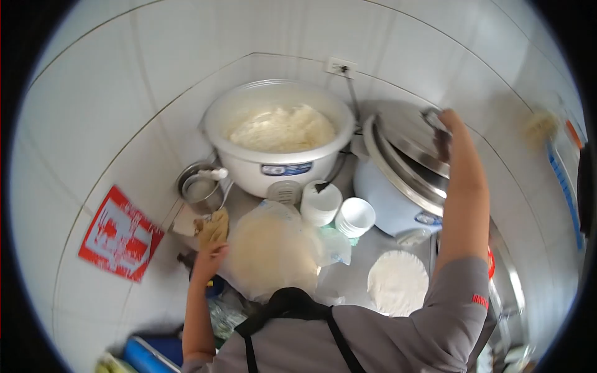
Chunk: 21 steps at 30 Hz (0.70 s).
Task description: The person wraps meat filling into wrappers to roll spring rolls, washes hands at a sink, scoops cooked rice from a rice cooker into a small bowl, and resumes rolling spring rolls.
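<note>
My right hand is closed on the handle of a metal lid, which is tilted over the large cooker on the right. Under the lid's edge the inside of that cooker looks dark. My left hand is at a crumpled tan cloth, its fingers bent against the lower end. Beside it, a big clear plastic bag full of something pale lies on the metal counter. Behind the bag the other cooker is uncovered and holds white rice.
Stacked white bowls and cups stand between the cookers. A metal pot is at the left, near a red and white sign. A round white item lies at the front right. An outlet is on the wall.
</note>
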Each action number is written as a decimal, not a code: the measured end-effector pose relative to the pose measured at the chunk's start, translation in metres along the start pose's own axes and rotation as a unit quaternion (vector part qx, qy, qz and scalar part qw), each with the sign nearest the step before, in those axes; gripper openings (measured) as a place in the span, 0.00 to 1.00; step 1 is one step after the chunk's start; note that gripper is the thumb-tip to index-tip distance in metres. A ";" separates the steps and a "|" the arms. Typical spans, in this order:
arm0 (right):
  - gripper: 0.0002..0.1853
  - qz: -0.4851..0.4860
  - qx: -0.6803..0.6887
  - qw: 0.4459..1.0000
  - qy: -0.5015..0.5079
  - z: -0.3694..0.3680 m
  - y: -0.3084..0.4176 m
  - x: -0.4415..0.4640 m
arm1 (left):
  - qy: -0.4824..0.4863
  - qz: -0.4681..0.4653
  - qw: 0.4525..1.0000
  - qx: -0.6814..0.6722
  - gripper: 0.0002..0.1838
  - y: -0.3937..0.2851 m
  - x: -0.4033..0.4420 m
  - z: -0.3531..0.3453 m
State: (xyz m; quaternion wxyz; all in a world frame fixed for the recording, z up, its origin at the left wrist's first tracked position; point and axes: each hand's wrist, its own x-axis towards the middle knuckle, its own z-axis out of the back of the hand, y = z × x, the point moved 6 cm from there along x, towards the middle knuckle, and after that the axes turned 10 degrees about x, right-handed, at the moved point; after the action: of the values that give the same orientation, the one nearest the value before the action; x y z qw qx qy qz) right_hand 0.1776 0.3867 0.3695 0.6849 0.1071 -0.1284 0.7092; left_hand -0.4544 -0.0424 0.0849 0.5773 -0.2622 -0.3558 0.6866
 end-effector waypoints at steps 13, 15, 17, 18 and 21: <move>0.22 0.261 0.059 0.956 -0.120 0.082 0.208 0.040 | -0.330 -0.133 0.888 0.291 0.09 -0.039 0.057 0.057; 0.17 0.382 0.298 0.864 -0.133 0.127 0.362 -0.053 | -0.339 0.018 0.899 0.277 0.10 0.011 0.109 0.098; 0.17 0.298 0.571 0.751 0.148 0.084 0.487 -0.147 | -0.282 0.055 0.895 0.341 0.11 0.035 0.152 0.112; 0.16 0.433 0.464 0.767 0.092 0.064 0.542 -0.193 | -0.216 0.092 0.890 0.390 0.11 0.048 0.175 0.114; 0.11 0.516 0.064 0.854 0.025 -0.043 0.671 -0.264 | -0.104 0.138 0.865 0.471 0.10 0.052 0.198 0.113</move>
State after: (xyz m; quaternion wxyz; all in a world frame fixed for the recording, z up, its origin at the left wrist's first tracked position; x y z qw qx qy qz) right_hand -0.4819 0.1323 0.2192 0.2154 0.0516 -0.1021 0.9698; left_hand -0.6120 0.1263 0.1223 0.4908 0.0679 -0.0081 0.8686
